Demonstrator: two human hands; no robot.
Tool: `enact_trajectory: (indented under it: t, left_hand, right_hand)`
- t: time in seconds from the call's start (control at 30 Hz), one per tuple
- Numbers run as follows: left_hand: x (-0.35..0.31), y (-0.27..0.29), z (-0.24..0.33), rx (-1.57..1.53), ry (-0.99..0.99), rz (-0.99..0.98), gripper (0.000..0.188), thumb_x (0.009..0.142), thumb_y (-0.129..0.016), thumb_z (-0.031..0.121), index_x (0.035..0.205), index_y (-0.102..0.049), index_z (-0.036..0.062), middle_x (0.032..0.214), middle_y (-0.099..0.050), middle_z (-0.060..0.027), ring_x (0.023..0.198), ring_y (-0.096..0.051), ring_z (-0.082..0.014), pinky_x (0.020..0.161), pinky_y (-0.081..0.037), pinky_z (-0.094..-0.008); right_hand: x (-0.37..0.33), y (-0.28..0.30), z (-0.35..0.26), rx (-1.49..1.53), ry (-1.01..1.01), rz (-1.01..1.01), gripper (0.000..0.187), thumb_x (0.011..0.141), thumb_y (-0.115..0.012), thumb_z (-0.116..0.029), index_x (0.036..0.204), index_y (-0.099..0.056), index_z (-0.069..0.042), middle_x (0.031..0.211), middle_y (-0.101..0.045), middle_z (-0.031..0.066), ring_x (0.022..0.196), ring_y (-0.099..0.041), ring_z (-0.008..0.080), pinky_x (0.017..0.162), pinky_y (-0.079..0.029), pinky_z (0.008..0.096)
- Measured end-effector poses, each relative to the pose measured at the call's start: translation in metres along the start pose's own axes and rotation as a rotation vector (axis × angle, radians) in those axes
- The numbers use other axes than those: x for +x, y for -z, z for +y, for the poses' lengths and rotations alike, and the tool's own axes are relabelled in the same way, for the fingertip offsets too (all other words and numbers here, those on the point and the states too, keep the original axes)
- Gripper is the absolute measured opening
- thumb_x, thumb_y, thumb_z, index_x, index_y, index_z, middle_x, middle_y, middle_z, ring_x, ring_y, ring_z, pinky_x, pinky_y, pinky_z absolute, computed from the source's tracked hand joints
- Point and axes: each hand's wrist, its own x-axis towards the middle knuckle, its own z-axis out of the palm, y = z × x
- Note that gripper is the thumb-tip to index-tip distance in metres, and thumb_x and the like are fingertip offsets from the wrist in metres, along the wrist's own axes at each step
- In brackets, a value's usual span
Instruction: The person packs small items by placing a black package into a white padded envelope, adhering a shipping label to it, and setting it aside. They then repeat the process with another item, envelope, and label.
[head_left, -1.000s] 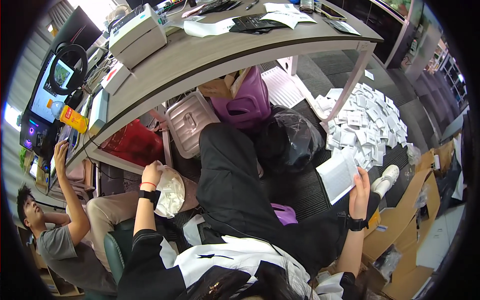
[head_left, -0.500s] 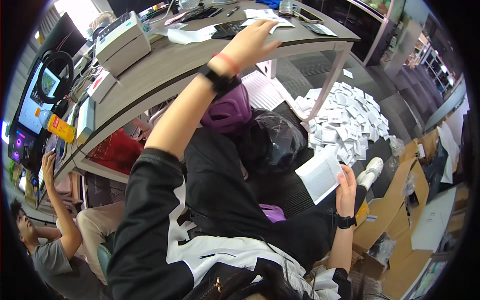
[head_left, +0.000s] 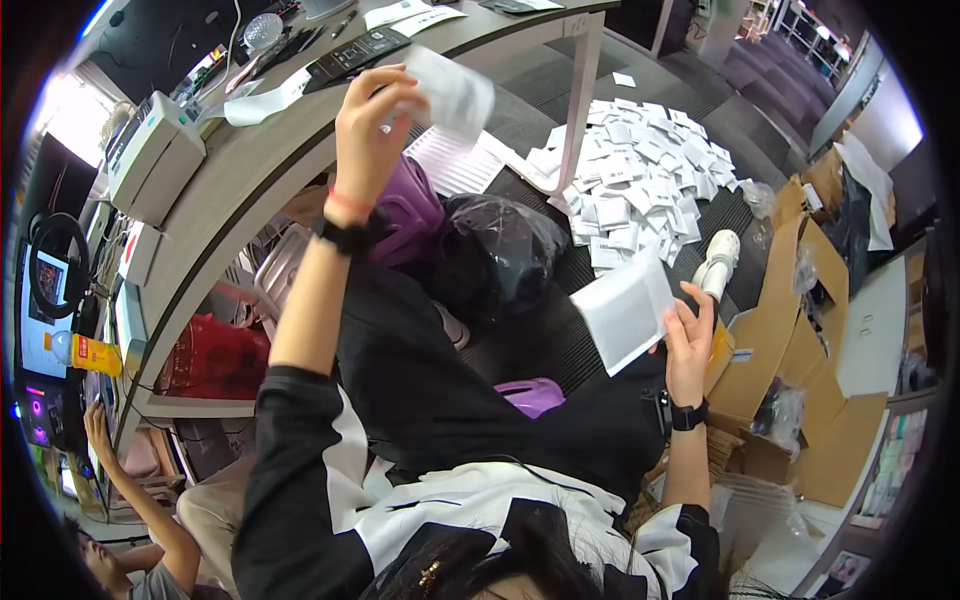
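Note:
My left hand is raised high in front of the desk edge and grips a small white packet, which is blurred. My right hand is out to the right at about knee height and holds a white flat envelope by its lower right corner. Between my arms are my dark-trousered legs, with a purple object on my lap. On the floor beyond the envelope lies a heap of several white packets.
A grey curved desk carries a white printer, papers and a keyboard. Under it stand a purple bag, a black plastic bag and a red bag. Cardboard boxes stand right. Another person sits lower left.
My left hand came up from beside my lap to the desk top and now has drawn back a little with a white packet in it. My right hand keeps holding the envelope.

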Motion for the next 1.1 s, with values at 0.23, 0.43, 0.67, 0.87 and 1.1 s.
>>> enact_trajectory:
  t: [0.23,0.43,0.67,0.87,1.1]
  left_hand:
    - [-0.095,0.014,0.105,-1.441,0.593,-0.210,0.015,0.094,-0.050,0.004,0.082,-0.059,0.0051,0.123,-0.054,-0.0144,0.099,-0.056,-0.0162,0.084,-0.044,-0.0264]
    - [-0.129,0.012,0.126,-1.243,0.866,-0.227,0.022,0.090,-0.038,-0.004,0.083,-0.058,0.0034,0.082,-0.056,0.0008,0.071,-0.048,-0.0043,0.063,-0.036,-0.0187]
    - [-0.139,0.012,0.121,-1.096,0.874,-0.180,0.025,0.088,-0.036,-0.005,0.081,-0.058,0.0025,0.081,-0.057,0.0004,0.070,-0.049,-0.0039,0.063,-0.037,-0.0191]
    - [-0.140,0.009,0.124,-1.097,0.882,-0.168,0.025,0.089,-0.036,-0.004,0.081,-0.059,0.0024,0.080,-0.057,0.0006,0.068,-0.049,-0.0031,0.062,-0.037,-0.0189]
    - [-0.145,0.010,0.121,-1.078,0.900,-0.151,0.026,0.089,-0.036,-0.004,0.081,-0.059,0.0027,0.079,-0.057,0.0011,0.066,-0.049,-0.0023,0.060,-0.036,-0.0187]
  right_hand:
    - [0.023,-0.059,-0.011,-0.283,0.075,-0.220,0.020,0.094,-0.049,-0.005,0.101,-0.067,0.000,0.103,-0.057,0.0035,0.073,-0.052,0.0053,0.054,-0.042,0.0181]
    - [0.010,-0.083,-0.005,-0.027,0.036,-0.618,0.017,0.090,-0.059,-0.008,0.100,-0.065,0.004,0.103,-0.057,0.0081,0.091,-0.056,0.0138,0.074,-0.044,0.0232]
    - [0.000,-0.082,-0.004,-0.026,-0.031,-0.653,0.010,0.086,-0.063,-0.001,0.095,-0.066,0.003,0.098,-0.059,0.0062,0.087,-0.056,0.0113,0.071,-0.043,0.0214]
    - [-0.003,-0.082,0.002,-0.031,-0.151,-0.636,0.008,0.087,-0.062,-0.002,0.092,-0.066,0.003,0.094,-0.058,0.0030,0.082,-0.054,0.0076,0.066,-0.041,0.0201]
    - [-0.005,-0.091,0.005,0.050,-0.149,-0.634,0.009,0.088,-0.062,-0.003,0.092,-0.066,0.003,0.094,-0.059,0.0031,0.083,-0.055,0.0077,0.065,-0.042,0.0204]
